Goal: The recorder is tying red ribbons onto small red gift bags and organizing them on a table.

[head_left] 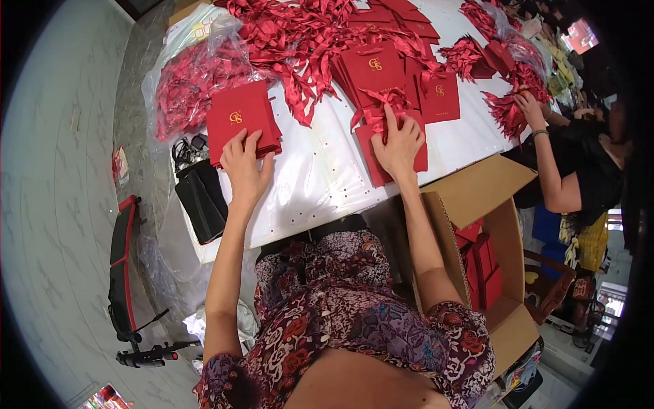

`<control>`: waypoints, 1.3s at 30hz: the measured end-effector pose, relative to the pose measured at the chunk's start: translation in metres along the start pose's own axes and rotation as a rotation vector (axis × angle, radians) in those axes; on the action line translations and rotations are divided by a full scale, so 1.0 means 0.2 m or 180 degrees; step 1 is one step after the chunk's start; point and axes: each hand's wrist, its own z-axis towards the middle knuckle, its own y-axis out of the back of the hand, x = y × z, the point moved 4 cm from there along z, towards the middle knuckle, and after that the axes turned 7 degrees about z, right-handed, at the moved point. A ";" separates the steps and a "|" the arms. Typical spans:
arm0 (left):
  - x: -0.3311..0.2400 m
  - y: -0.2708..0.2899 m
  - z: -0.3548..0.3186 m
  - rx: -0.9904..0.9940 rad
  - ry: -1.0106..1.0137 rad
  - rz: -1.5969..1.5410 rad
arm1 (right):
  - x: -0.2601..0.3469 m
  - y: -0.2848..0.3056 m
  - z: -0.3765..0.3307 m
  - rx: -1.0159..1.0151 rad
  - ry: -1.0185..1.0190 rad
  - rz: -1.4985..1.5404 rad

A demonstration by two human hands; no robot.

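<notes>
Cardboard box [501, 225] stands nearest, at four o'clock, holding finished red pieces. Beyond it the right hand [398, 143] presses flat, fingers spread, on a red card [378, 163] with its ribbon [385, 102] at twelve o'clock, while the left hand [244, 167] rests open on the stack [242, 119] at ten o'clock, gripping nothing. Ribbon-fitting seems in hand — next, I judge, comes pinching the ribbon snug; farther off lies the loose ribbon heap [300, 34].

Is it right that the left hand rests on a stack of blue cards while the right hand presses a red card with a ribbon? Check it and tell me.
Not quite. The head view shows the left hand resting on a stack of red cards, not blue. The rest holds: the right hand presses a red card with a ribbon.
</notes>
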 end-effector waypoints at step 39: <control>-0.21 0.16 -0.20 -0.0729 -0.0919 -0.0104 | 0.58 -0.31 0.06 0.0366 0.0864 0.1528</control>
